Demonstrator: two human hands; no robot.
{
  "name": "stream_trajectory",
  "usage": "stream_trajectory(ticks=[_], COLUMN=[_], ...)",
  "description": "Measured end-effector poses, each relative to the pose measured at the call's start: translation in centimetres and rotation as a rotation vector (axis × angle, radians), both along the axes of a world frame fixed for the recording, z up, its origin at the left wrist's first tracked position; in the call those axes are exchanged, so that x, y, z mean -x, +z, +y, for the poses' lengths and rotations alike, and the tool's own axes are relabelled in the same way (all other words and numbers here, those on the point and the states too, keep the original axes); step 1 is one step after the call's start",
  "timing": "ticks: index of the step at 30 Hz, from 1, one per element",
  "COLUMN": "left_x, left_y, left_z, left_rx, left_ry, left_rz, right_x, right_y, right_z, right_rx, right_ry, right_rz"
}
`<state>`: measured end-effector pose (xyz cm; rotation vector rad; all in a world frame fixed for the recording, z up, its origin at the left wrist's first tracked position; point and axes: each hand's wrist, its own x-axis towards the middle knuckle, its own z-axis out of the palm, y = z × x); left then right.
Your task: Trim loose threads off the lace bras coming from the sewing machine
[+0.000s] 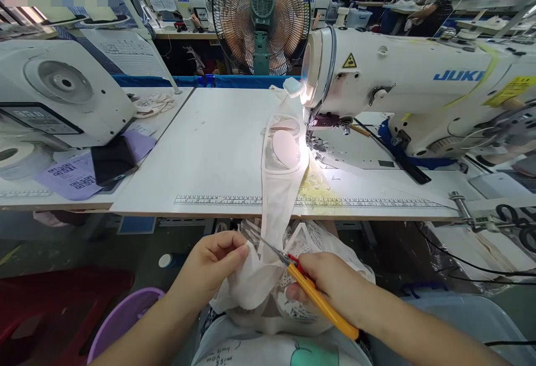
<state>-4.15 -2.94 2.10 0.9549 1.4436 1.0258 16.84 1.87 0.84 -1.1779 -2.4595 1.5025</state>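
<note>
My left hand pinches an edge of the white bra between thumb and fingertips. My right hand is closed round scissors with a long orange handle and a bit of red. Their metal blades point up and left, over the fabric and close to my left fingertips; whether they touch the cloth I cannot tell. From my lap, with its lace parts, the bra runs up over the table edge. A section with a pale pink oval piece lies beside the needle of the white sewing machine.
A second machine stands at left, with a dark phone on purple papers. A ruler strip runs along the table. A fan stands behind. Below are a purple bin and a red stool.
</note>
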Motion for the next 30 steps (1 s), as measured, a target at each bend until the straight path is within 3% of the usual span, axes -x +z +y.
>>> stream_trajectory(ticks=[5, 10, 14, 17, 20, 23, 27, 30], left_x=[-0.8, -2.2, -3.1, -2.7, -1.1, 0.5, 0.9, -0.1], left_y=[1.1, 1.3, 1.3, 0.6, -0.5, -0.9, 0.3, 1.7], left_z=[-0.7, -0.9, -0.7, -0.5, -0.2, 0.1, 0.4, 0.6], left_rx=[-0.127, -0.236, -0.242, -0.298, -0.414, -0.408, -0.300, -0.273], left_ry=[-0.140, -0.175, -0.268, -0.348, -0.414, -0.448, -0.515, -0.563], left_rz=[0.269, 0.281, 0.320, 0.515, 0.767, 0.924, 0.923, 0.947], right_x=[0.2, 1.3, 1.4, 0.0, -2.3, -4.5, -6.5, -6.8], right_y=[2.0, 3.8, 3.5, 3.0, 2.8, 2.4, 1.6, 1.3], right_z=[0.6, 0.3, 0.1, 0.4, 0.9, 1.3, 1.7, 1.7], right_rx=[-0.215, -0.067, -0.021, -0.167, -0.336, -0.357, -0.372, -0.511], right_ry=[-0.239, -0.255, -0.250, -0.248, -0.339, -0.477, -0.576, -0.631], right_rz=[0.220, 0.376, 0.456, 0.478, 0.407, 0.357, 0.295, 0.202])
